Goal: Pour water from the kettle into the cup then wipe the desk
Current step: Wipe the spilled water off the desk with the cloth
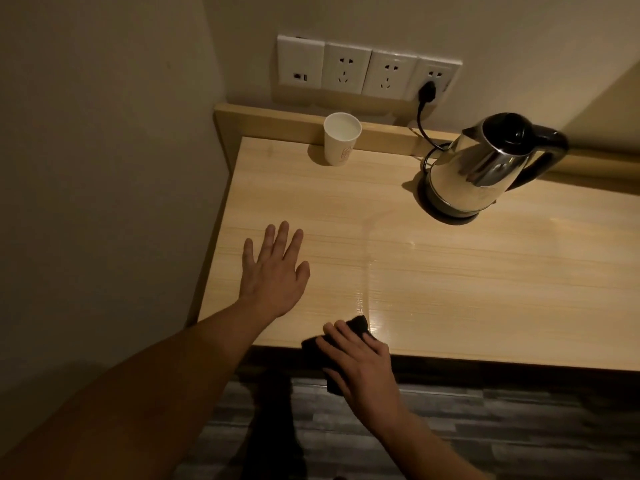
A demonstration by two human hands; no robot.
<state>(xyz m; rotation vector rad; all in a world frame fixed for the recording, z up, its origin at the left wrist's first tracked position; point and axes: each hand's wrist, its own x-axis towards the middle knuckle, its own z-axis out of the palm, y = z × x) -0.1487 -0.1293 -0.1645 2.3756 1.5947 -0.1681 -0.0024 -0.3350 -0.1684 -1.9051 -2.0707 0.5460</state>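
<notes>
A white paper cup (pixel 341 139) stands at the back of the wooden desk (pixel 485 271), against the raised back ledge. A steel kettle (pixel 481 168) with a black lid and handle sits on its base at the back right. My left hand (pixel 275 271) lies flat on the desk with fingers spread, holding nothing. My right hand (pixel 360 358) presses a black cloth (pixel 358 325) at the desk's front edge; part of the cloth hangs over the edge. A wet sheen runs across the desk from the cloth toward the kettle.
A row of wall sockets (pixel 367 69) sits above the desk, with the kettle's black plug (pixel 426 91) in the rightmost one and its cord running down to the base. A wall bounds the desk on the left. Dark floor lies below the front edge.
</notes>
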